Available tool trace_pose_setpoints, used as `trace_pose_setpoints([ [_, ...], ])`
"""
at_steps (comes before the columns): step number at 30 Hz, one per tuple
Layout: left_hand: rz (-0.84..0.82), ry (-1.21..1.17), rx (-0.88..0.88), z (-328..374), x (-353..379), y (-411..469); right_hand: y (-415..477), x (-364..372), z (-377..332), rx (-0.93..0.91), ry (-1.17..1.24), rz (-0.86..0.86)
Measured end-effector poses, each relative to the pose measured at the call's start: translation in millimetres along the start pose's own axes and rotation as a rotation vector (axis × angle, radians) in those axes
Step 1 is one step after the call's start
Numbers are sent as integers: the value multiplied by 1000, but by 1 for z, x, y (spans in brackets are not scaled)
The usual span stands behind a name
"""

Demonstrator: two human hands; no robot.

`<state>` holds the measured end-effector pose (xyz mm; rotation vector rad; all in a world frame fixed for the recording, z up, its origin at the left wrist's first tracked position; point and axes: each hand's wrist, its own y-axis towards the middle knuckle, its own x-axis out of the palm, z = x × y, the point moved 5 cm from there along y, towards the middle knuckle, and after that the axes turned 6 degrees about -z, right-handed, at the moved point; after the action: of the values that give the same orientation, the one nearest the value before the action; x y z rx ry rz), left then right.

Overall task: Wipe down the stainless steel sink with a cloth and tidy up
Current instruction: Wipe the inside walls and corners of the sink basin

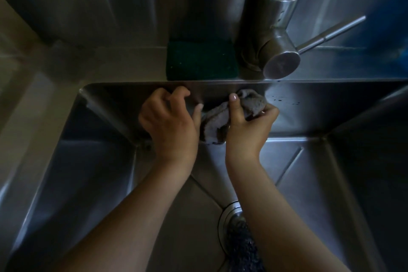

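Observation:
Both my hands are down inside the stainless steel sink (309, 165), close to its back wall. A crumpled grey cloth (215, 122) is bunched between them. My right hand (247, 126) grips the cloth, thumb on top, and presses it near the back wall. My left hand (170, 121) is just left of the cloth with its fingers curled and its thumb touching the cloth's edge; its fingertips rest against the back wall. Whether the left hand holds the cloth is not clear.
A dark green scouring sponge (199, 59) lies on the ledge behind the basin. The steel faucet (271, 35) with its thin lever (331, 33) stands to its right, overhanging the basin. The drain (229, 216) sits near my right forearm. Water drops (284, 100) dot the back wall.

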<state>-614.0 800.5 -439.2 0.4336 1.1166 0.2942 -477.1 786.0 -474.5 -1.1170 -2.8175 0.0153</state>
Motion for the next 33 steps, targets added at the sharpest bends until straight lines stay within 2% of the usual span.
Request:
trace_pose_setpoints([
  [7,-13,11,-13,0,-2,0,0,-7,53,126,-166,-21],
  [12,-27,-27,-20,2,0,-2,0,-12,70,141,-239,-48],
  [17,-56,-28,-29,3,-3,-2,-1,-14,67,209,-203,-25],
  [25,-60,-35,9,1,-4,-2,-6,-2,-8,8,-8,5],
  [28,-57,-64,8,1,-4,-1,-6,1,-24,-68,-24,12],
  [33,-59,-46,21,-1,-4,-2,-6,4,-13,-65,-75,3],
])
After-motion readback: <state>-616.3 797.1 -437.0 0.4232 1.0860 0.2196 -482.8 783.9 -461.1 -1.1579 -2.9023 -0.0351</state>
